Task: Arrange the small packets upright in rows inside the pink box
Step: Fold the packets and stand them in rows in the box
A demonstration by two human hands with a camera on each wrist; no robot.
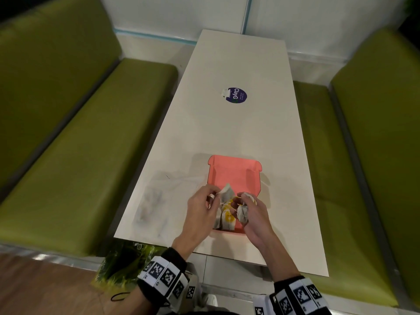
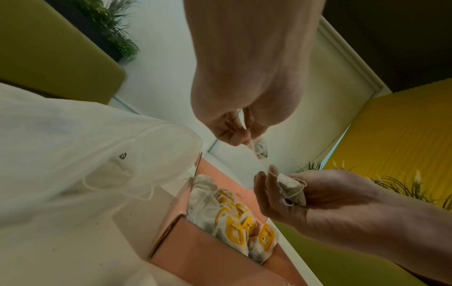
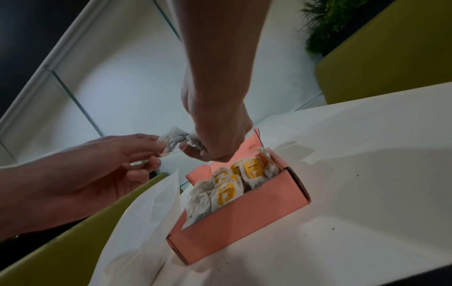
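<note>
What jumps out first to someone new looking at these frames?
The open pink box at the near end of the white table, its near part filled with small packets bearing yellow tags. Above it, the left hand pinches one packet while the right hand holds another.

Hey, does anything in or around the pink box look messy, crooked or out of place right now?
Mostly tidy. The tea bags standing in the pink box fill only its near end, and those at the left look crumpled, strings loose. The left hand pinches one tea bag; the right hand grips another. Dark specks dot the table.
</note>
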